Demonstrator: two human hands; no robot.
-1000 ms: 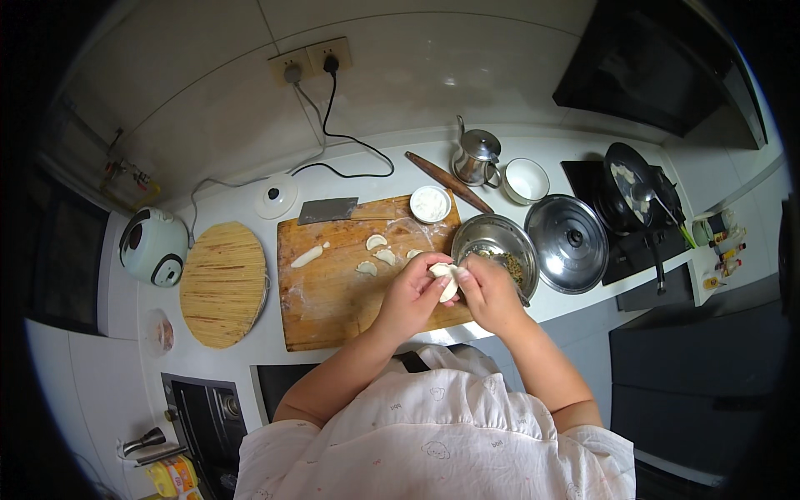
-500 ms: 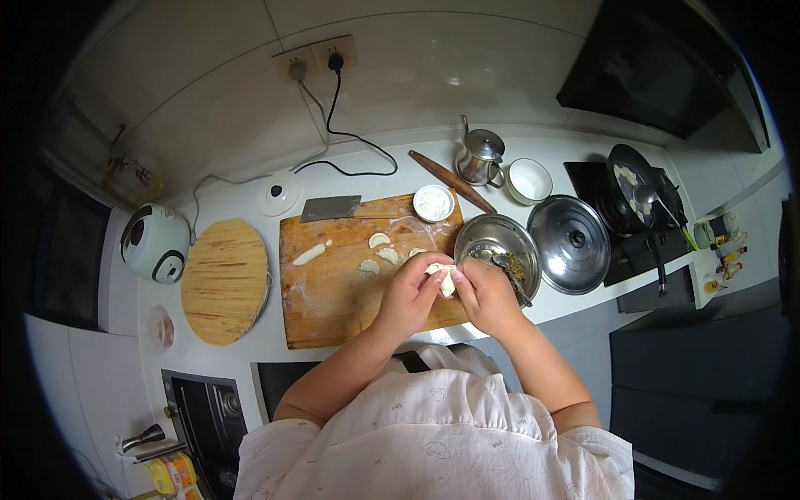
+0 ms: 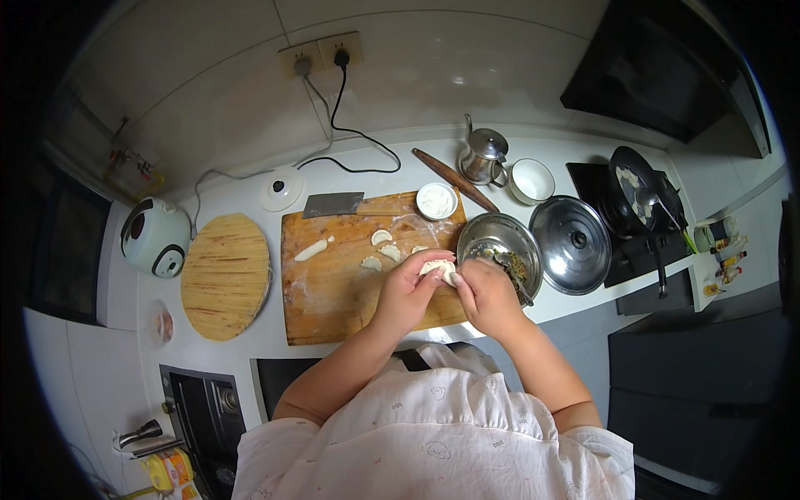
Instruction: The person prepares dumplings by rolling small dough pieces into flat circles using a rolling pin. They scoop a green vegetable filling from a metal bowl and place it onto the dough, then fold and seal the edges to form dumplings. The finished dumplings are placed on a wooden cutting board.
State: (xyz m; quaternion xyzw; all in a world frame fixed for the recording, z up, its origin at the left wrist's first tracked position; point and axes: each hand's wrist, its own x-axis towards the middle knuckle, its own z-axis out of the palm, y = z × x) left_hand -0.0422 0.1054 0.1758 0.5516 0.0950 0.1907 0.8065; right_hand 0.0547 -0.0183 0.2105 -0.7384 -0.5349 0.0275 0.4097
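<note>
- We saw that the held dumpling (image 3: 438,268) had changed since 1.0 s earlier: then a pale lobe of dough hung down between the thumbs, and now it lay folded into a curved half-moon.
- We noticed both hands in nearly the same place above the right part of the wooden board (image 3: 333,308), while the whole view had shifted slightly.
- We saw the left hand (image 3: 406,287) cradling the dumpling from the left, its fingers curled behind and its thumb pressed against the near side.
- We found the right hand (image 3: 487,293) pinching the right end between thumb and bent fingers, the 2 hands close together and both forearms angled inward.
- We saw the dumpling as white and plump, with a seam along its upper edge; the fingers hid part of it.
- We counted 3 shaped dumplings (image 3: 381,237) lying on the board, with a 4th partly behind the left hand.
- We saw the metal bowl (image 3: 487,227) of filling just beyond the right hand, but could not tell whether they touched.
</note>
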